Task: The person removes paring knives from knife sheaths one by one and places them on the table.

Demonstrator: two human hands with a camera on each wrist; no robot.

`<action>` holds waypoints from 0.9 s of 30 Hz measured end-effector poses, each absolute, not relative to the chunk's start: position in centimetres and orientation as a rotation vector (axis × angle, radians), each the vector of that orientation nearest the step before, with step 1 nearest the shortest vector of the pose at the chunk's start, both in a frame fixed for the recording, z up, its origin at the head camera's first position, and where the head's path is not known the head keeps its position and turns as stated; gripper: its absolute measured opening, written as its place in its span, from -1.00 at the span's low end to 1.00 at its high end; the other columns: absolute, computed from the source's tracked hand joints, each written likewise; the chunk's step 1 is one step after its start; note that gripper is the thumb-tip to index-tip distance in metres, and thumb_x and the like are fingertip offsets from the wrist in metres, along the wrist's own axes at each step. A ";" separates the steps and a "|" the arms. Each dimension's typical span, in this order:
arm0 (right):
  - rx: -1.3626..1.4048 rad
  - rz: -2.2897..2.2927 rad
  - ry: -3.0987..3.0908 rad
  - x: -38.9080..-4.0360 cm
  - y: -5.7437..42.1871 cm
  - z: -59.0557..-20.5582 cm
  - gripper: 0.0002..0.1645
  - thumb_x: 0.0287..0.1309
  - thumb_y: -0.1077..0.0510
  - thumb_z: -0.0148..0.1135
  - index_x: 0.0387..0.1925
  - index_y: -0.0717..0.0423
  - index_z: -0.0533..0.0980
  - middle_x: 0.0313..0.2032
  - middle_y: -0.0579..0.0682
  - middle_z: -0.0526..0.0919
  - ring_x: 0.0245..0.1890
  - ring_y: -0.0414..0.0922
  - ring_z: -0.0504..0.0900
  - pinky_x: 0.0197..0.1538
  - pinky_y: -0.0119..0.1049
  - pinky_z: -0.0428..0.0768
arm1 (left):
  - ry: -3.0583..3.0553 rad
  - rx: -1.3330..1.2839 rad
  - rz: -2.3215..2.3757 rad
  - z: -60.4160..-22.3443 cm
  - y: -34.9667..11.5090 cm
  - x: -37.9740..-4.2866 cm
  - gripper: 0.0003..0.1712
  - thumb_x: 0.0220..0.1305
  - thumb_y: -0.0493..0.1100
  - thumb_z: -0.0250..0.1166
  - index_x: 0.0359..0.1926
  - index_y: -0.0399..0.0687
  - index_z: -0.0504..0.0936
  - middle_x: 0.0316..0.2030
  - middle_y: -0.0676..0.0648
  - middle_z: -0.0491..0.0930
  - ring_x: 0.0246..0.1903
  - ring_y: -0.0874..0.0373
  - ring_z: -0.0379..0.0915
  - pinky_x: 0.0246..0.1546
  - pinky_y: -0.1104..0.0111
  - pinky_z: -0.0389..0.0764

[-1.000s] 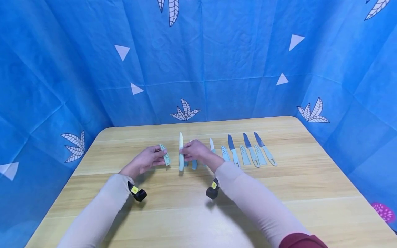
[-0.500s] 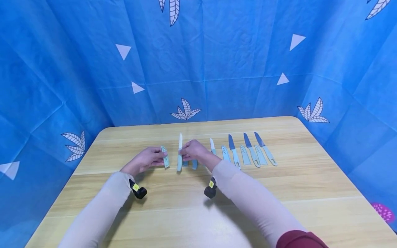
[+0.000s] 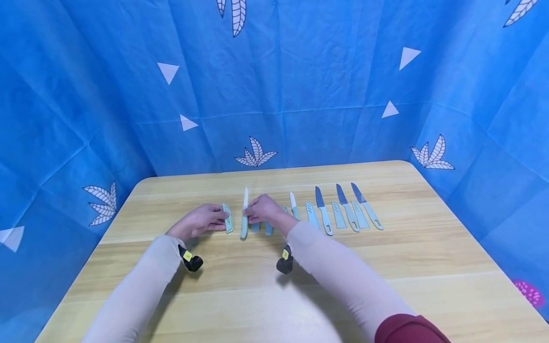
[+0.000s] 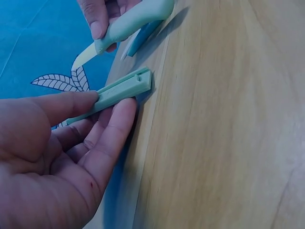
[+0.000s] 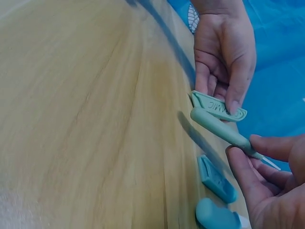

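Note:
My left hand [image 3: 201, 221] pinches a pale green knife sheath [image 4: 121, 90] between thumb and fingers, its open end facing the camera in the left wrist view. Embossed lettering shows on the sheath in the right wrist view. To its right, my right hand [image 3: 265, 210] pinches a knife [image 5: 221, 128] with a pale green handle and white blade near where blade meets handle. The blade points away from me, toward the back of the table. Sheath and knife are side by side, a small gap between them. Both cast shadows on the wood.
Beneath and beside the right hand lie a blue sheath [image 5: 217, 180] and a blue knife handle [image 5: 214, 214]. Farther right, a white-bladed knife [image 3: 294, 205], several dark-bladed knives [image 3: 322, 209] and sheaths [image 3: 339, 215] lie in a row. A blue patterned curtain [image 3: 334, 95] hangs behind the table.
My right hand has moved slightly left with the knife, bringing it closer to the sheath. The left hand has turned the sheath a little and shifted only slightly.

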State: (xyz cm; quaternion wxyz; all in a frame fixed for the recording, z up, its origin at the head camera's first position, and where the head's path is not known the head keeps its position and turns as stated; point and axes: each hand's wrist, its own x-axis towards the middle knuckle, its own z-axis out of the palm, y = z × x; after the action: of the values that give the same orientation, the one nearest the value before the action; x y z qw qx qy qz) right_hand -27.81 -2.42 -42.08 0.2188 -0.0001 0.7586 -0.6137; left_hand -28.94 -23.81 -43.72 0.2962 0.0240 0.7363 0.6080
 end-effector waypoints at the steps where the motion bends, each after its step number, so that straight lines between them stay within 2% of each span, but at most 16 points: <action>1: -0.002 -1.685 2.116 -27.8 -2.6 -42.2 -0.82 -0.03 0.30 0.26 -0.31 0.29 0.55 -0.44 0.11 0.61 -0.41 -0.02 0.62 -0.30 -0.31 0.64 | 1.971 0.056 1.608 -43.7 -23.9 -28.9 -0.66 0.26 -0.24 0.08 -0.03 -0.42 0.35 -0.24 -0.27 0.49 -0.27 -0.01 0.50 -0.09 0.22 0.54; 5: 0.003 -1.621 2.201 -27.8 -3.1 -42.3 -0.84 -0.06 0.27 0.29 -0.35 0.24 0.57 -0.46 0.07 0.62 -0.42 -0.05 0.64 -0.34 -0.34 0.64 | 2.033 0.044 1.554 -43.7 -24.2 -28.8 -0.70 0.24 -0.25 0.10 -0.09 -0.42 0.39 -0.30 -0.25 0.49 -0.34 0.04 0.50 -0.15 0.23 0.58; 11: 0.060 -1.567 2.274 -27.9 -3.5 -42.7 -0.89 -0.08 0.24 0.31 -0.43 0.18 0.57 -0.47 0.02 0.61 -0.45 -0.08 0.63 -0.38 -0.35 0.64 | 2.167 0.090 1.417 -43.8 -24.2 -29.0 -0.75 0.21 -0.21 0.15 -0.19 -0.36 0.46 -0.33 -0.21 0.52 -0.36 0.06 0.50 -0.24 0.27 0.61; 18: 0.064 -1.533 2.331 -28.2 -3.7 -43.0 -0.90 -0.08 0.21 0.33 -0.45 0.15 0.58 -0.51 -0.03 0.61 -0.51 -0.13 0.63 -0.40 -0.37 0.63 | 2.321 0.066 1.265 -43.3 -23.6 -29.0 -0.79 0.18 -0.19 0.19 -0.38 -0.29 0.44 -0.43 -0.16 0.51 -0.44 0.11 0.51 -0.36 0.32 0.62; 27: 0.023 -1.468 2.406 -28.1 -3.9 -43.0 -0.90 -0.08 0.15 0.34 -0.51 0.10 0.60 -0.57 -0.04 0.63 -0.54 -0.15 0.63 -0.39 -0.37 0.62 | 2.405 0.052 1.182 -42.8 -23.6 -29.1 -0.79 0.15 -0.18 0.23 -0.42 -0.26 0.45 -0.50 -0.13 0.53 -0.50 0.13 0.53 -0.41 0.34 0.63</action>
State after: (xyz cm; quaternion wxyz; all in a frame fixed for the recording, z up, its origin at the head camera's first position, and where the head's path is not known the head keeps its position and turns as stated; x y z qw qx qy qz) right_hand -28.07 -3.90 -43.03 0.1611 0.0082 0.8425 -0.5140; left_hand -29.06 -23.57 -42.81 0.2287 0.0187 0.8736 0.4292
